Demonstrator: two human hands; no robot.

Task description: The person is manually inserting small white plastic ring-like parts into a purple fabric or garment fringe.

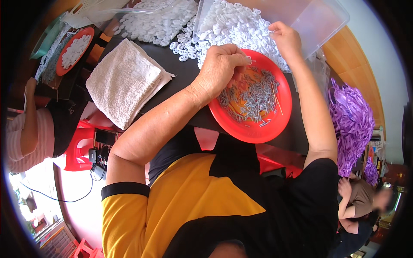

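My left hand is over the rim of a red bowl, thumb and fingers closed on a small white plastic piece. Inside the bowl lie many small grey metal pins and a thin wooden stick. Farther right, my right hand is at the edge of a heap of white oval plastic pieces with holes. Its thumb and fingertips are pinched together; whatever is between them is too small to make out. The heap spills from a clear plastic bin.
A folded beige towel lies at the left of the dark table. Behind it is another pile of white pieces. Purple ribbon strands hang at the right. People are at far left and lower right; a red stool stands left.
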